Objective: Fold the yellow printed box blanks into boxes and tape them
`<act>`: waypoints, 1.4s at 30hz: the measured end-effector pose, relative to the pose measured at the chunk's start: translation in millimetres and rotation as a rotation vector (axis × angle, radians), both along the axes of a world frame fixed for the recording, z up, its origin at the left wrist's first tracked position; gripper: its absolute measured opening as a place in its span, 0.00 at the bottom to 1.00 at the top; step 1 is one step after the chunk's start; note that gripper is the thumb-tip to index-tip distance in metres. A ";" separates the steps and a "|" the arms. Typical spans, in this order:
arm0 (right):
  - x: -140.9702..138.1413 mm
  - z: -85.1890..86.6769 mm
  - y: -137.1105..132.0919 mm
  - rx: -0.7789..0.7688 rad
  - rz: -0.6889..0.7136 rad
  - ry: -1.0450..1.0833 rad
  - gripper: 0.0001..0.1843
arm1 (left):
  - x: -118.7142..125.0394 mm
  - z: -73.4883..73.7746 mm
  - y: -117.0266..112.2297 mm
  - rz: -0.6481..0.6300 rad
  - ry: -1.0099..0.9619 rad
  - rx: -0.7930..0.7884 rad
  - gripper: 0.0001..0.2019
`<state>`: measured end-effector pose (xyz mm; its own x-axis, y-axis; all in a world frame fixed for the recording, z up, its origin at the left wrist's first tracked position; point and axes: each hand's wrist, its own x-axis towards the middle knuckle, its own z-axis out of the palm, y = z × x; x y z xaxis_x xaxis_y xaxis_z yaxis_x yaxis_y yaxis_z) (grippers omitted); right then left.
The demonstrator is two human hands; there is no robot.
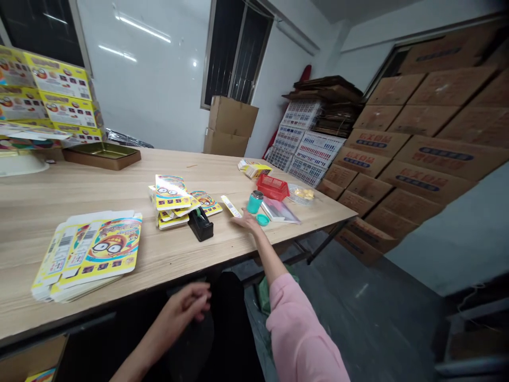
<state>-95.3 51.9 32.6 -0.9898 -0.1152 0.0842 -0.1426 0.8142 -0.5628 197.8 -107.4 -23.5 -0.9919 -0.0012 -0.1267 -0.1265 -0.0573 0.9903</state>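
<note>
My right hand (247, 219) stretches far out over the wooden table (79, 196), fingers flat and spread, beside a teal cup (254, 202) and its teal lid (262, 219). It holds nothing. My left hand (190, 303) hangs below the table's front edge near my lap, fingers loosely curled, with nothing seen in it. A black tape dispenser (201, 225) stands left of my right hand. Behind it lies a pile of folded yellow cartons (175, 200). A stack of flat yellow carton sheets (89, 253) lies at the near left.
A red basket (272, 187), a clear dish of yellow pieces (301, 194) and a flat plastic sleeve (280, 210) sit near the table's right end. A brown tray (102, 156) and stacked yellow boxes (51, 95) stand far left. Cardboard boxes (425, 132) and crates (306, 146) line the right wall.
</note>
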 end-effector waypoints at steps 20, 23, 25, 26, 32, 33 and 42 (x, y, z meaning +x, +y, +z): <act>222.5 -2.8 43.6 -1.010 0.270 0.050 0.37 | -13.4 43.2 32.6 0.246 0.257 0.213 0.35; 240.0 -3.1 37.4 -1.133 0.329 -0.017 0.35 | 7.1 43.7 32.0 0.205 0.271 0.134 0.42; 255.3 -5.6 36.7 -1.148 0.316 -0.008 0.36 | 17.7 45.4 31.5 0.187 0.299 0.081 0.45; 262.2 -6.2 38.0 -1.143 0.316 -0.004 0.35 | 22.5 47.4 31.3 0.182 0.307 0.062 0.44; 286.0 -2.2 55.2 -0.980 0.423 0.009 0.15 | 53.1 58.7 27.4 0.138 0.214 0.056 0.27; 289.0 -3.0 57.4 -0.932 0.442 0.027 0.11 | 58.8 56.1 26.6 0.117 0.197 0.069 0.25; 323.7 -45.3 50.2 -0.875 0.338 -0.014 0.17 | 95.9 10.2 30.5 0.110 0.214 -0.252 0.16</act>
